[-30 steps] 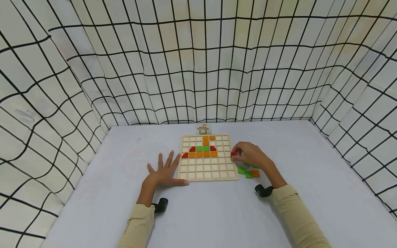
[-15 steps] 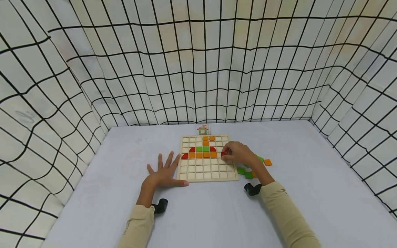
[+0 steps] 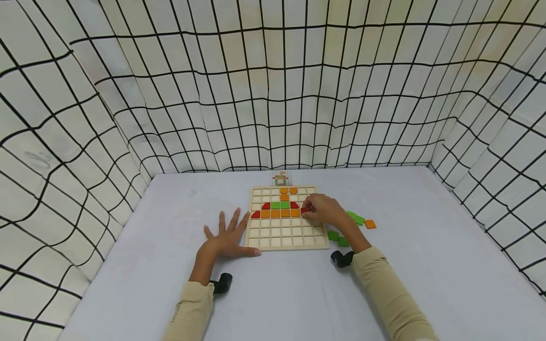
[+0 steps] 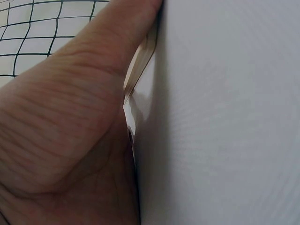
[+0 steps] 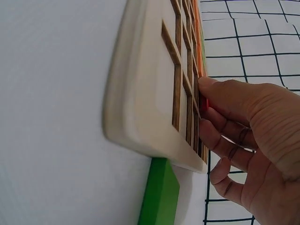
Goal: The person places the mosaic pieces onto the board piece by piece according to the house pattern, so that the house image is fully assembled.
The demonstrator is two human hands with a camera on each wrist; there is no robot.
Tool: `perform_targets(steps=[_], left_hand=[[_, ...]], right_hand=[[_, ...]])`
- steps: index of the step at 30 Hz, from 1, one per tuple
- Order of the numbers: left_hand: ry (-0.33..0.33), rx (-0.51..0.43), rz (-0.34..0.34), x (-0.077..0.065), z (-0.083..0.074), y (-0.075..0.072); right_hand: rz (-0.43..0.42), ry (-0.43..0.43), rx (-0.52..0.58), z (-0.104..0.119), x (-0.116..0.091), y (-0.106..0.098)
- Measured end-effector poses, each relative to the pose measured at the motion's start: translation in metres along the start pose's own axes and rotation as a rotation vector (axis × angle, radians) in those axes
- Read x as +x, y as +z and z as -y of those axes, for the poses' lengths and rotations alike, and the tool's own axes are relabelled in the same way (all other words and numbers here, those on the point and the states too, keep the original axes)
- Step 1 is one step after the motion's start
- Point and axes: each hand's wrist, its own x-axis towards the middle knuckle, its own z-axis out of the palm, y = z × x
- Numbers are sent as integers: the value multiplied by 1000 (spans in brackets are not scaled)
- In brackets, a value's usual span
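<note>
A square wooden grid board [image 3: 286, 246] lies on the table, with orange, green and red tiles set in its upper half. My right hand [image 3: 326, 210] pinches a red tile [image 3: 304, 210] between thumb and fingers, right at the cell beside the right end of the orange row. In the right wrist view a little of that red tile [image 5: 204, 102] shows at the fingertips, close over the board's grid. My left hand [image 3: 226, 241] is spread flat on the table at the board's left side, thumb along its lower-left corner. In the left wrist view its thumb side hides most of the board.
Behind the board stands a small pattern card [image 3: 281, 178]. Loose green tiles [image 3: 355, 218] and an orange tile [image 3: 370, 224] lie right of the board, with more green tiles [image 3: 333, 235] near its lower-right corner. White walls with black netting [image 3: 273, 94] enclose the table.
My right hand has carried the red tile leftward from the board's right edge to beside the orange row, uncovering loose tiles on the right. The left hand stays in place.
</note>
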Motion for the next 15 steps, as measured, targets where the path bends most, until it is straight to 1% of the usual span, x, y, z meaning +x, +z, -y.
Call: perform_targets(steps=[4,10,15], left_hand=[[6,-12,-6,0,-1,-2],[1,-10,2,1,0,0],[-4,-1,4,2,1,1]], right_hand=[[4,7,-13,0,1,0],[15,27,21,0,1,0],[-16,6,33,-1,1,4]])
